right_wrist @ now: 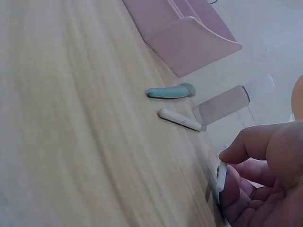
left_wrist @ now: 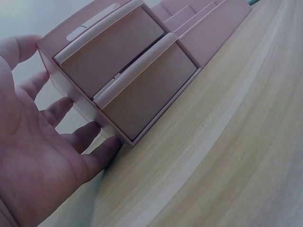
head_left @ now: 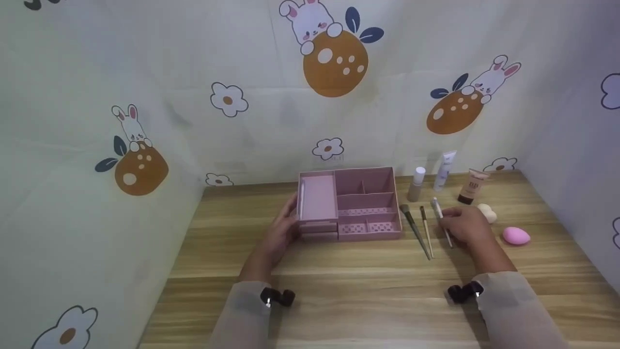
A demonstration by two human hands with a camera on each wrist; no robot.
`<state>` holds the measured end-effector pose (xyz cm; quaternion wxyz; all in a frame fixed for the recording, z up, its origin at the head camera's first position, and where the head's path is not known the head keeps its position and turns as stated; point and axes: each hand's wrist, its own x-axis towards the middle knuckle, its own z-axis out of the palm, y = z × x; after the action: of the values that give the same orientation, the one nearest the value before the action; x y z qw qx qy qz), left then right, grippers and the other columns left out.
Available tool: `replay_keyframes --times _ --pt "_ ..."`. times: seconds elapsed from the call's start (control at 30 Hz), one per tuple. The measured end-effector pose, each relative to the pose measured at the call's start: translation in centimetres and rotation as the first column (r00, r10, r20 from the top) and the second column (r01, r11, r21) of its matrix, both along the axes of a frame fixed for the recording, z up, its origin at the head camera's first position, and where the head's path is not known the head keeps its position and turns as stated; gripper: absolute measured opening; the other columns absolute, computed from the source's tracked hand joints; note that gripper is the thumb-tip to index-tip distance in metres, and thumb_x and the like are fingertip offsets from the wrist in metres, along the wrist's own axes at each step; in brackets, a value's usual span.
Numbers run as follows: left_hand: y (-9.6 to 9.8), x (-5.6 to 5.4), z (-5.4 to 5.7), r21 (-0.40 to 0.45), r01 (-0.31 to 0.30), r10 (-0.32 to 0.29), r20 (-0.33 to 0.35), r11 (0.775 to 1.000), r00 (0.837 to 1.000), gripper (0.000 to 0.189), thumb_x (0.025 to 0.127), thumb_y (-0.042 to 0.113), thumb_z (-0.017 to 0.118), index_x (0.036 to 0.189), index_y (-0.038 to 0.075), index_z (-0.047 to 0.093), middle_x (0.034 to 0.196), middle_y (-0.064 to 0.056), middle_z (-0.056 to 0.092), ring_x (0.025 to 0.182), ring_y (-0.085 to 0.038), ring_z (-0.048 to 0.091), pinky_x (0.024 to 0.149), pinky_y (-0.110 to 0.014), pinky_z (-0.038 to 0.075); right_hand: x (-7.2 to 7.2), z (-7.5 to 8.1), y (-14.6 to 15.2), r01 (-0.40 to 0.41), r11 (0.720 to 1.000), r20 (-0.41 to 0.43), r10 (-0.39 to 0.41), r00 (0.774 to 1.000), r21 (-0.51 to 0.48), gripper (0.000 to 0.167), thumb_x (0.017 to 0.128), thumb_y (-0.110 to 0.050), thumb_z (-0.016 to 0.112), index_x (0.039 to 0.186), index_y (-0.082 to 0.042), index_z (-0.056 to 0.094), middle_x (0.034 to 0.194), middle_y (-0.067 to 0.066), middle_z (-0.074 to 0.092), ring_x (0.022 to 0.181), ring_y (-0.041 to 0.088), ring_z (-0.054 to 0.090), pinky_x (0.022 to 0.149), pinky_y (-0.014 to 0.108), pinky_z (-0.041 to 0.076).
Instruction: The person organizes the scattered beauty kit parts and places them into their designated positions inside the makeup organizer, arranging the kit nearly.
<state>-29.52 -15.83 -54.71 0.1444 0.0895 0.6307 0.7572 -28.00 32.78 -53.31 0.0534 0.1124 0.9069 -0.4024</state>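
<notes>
A pink desktop organizer (head_left: 366, 237) with several compartments and two front drawers (left_wrist: 147, 78) stands on the table. My left hand (head_left: 281, 235) is at its left side; in the left wrist view, spread fingertips (left_wrist: 108, 149) touch the side wall. My right hand (head_left: 467, 225) pinches a white makeup brush (head_left: 437, 209) between thumb and fingers. In the right wrist view the white handle (right_wrist: 221, 176) shows between them, close to the tabletop. To the left of this hand lie a dark green makeup brush (head_left: 415, 231) and a thin light-handled brush (head_left: 426, 230).
Behind the brushes stand a white-capped bottle (head_left: 416, 185), a white tube (head_left: 444, 172) and a beige BB cream tube (head_left: 472, 186). A cream sponge (head_left: 487, 213) and a pink egg-shaped sponge (head_left: 516, 236) lie at the right. A printed cloth (head_left: 271, 135) hangs behind the wooden table (head_left: 358, 300).
</notes>
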Motion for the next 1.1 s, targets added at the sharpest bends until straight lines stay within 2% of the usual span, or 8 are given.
replay_keyframes --times 0.17,0.3,0.43,0.57,0.73,0.83,0.97,1.1 --pt "0.1 0.0 0.2 -0.005 -0.004 0.004 0.012 1.000 1.000 0.066 0.106 0.028 0.057 0.165 0.045 0.035 0.179 0.008 0.022 0.158 -0.027 0.042 0.131 -0.049 0.035 0.3 1.2 -0.4 0.030 0.996 -0.018 -0.032 0.999 -0.086 0.055 0.094 -0.023 0.068 0.142 0.004 0.065 0.124 0.026 0.071 0.088 0.021 0.069 0.070 0.030 0.060" --pt "0.0 0.0 0.1 -0.010 0.004 -0.003 0.014 1.000 1.000 0.067 0.106 0.030 0.058 0.166 0.046 0.032 0.180 0.009 0.020 0.156 -0.027 0.045 0.130 -0.050 0.036 0.5 2.1 -1.0 0.024 0.995 -0.050 -0.029 0.998 -0.093 0.053 0.097 -0.026 0.066 0.143 0.000 0.066 0.124 0.020 0.073 0.092 0.017 0.065 0.073 0.026 0.057" --pt "-0.1 0.0 0.0 -0.022 0.003 -0.003 0.019 1.000 1.000 0.068 0.106 0.033 0.059 0.166 0.047 0.031 0.180 0.009 0.019 0.156 -0.028 0.045 0.131 -0.051 0.035 0.8 3.2 -2.0 0.024 0.978 -0.054 -0.036 0.998 -0.208 0.052 0.099 -0.025 0.066 0.146 -0.002 0.063 0.113 0.007 0.073 0.090 0.012 0.064 0.075 0.026 0.058" --pt "-0.1 0.0 -0.1 -0.041 -0.013 0.014 0.016 0.999 1.000 0.064 0.106 0.034 0.059 0.163 0.050 0.035 0.179 0.011 0.022 0.160 -0.025 0.039 0.133 -0.051 0.031 1.1 4.0 -3.5 0.016 0.931 -0.068 -0.044 0.997 -0.364 0.053 0.100 -0.019 0.067 0.150 -0.001 0.059 0.104 -0.004 0.072 0.087 0.010 0.068 0.078 0.028 0.062" --pt "-0.1 0.0 -0.2 -0.059 -0.023 0.024 0.010 0.998 1.000 0.062 0.105 0.037 0.060 0.161 0.054 0.037 0.177 0.015 0.025 0.162 -0.022 0.035 0.134 -0.049 0.029 1.3 4.7 -5.2 -0.003 0.889 -0.072 -0.034 0.997 -0.459 0.053 0.103 -0.024 0.069 0.151 -0.003 0.058 0.109 -0.004 0.074 0.092 0.013 0.073 0.084 0.030 0.065" --pt "-0.1 0.0 -0.2 -0.053 -0.023 0.024 0.017 0.998 1.000 0.063 0.104 0.037 0.061 0.160 0.054 0.037 0.177 0.016 0.024 0.161 -0.022 0.036 0.134 -0.049 0.030 1.2 5.0 -6.2 -0.023 0.861 -0.088 -0.026 0.996 -0.509 0.053 0.104 -0.022 0.069 0.150 0.000 0.057 0.106 -0.010 0.075 0.092 0.010 0.072 0.084 0.028 0.064" --pt "0.0 0.1 -0.1 -0.049 -0.027 0.028 0.026 0.998 0.999 0.063 0.104 0.037 0.062 0.160 0.053 0.038 0.177 0.015 0.023 0.161 -0.022 0.038 0.134 -0.049 0.031 1.0 5.5 -7.7 -0.047 0.806 -0.121 -0.031 0.992 -0.590 0.050 0.102 -0.012 0.068 0.148 0.005 0.056 0.100 -0.013 0.076 0.087 0.007 0.071 0.081 0.023 0.063" --pt "-0.1 0.1 0.1 -0.051 -0.028 0.030 0.029 0.998 0.999 0.063 0.104 0.037 0.062 0.160 0.052 0.039 0.178 0.014 0.023 0.160 -0.023 0.039 0.134 -0.050 0.031 0.7 5.8 -9.4 -0.052 0.740 -0.132 -0.050 0.990 -0.671 0.047 0.099 -0.006 0.070 0.143 0.006 0.059 0.098 -0.007 0.078 0.079 0.007 0.069 0.073 0.021 0.061"
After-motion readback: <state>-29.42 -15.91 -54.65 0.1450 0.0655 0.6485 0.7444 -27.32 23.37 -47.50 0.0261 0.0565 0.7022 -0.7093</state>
